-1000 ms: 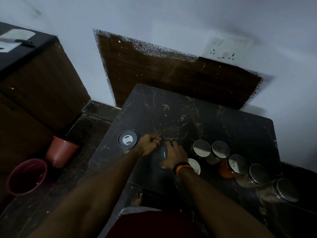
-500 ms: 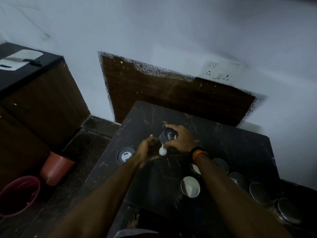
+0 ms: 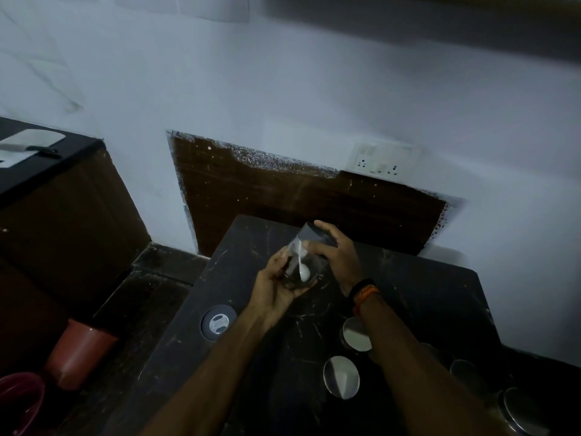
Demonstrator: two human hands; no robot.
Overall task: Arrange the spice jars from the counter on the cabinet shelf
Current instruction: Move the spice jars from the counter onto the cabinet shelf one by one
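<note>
Spice jar [image 3: 301, 265], tilted above the worktop [image 3: 408, 297]: left hand [image 3: 276, 287] cups its base, right hand [image 3: 338, 253] grips its lid end.

Dark marble counter [image 3: 408, 287]; steel-lidded jars [image 3: 341, 376] at its right; grey-lidded jar [image 3: 218, 322] left.

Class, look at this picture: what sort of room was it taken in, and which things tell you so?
Probably a dim home kitchen: lidded jars, such as this steel-lidded jar, stand on a dark stone counter, a knife lies on a cutting board, and a switch-and-socket plate is on the wall.
</note>
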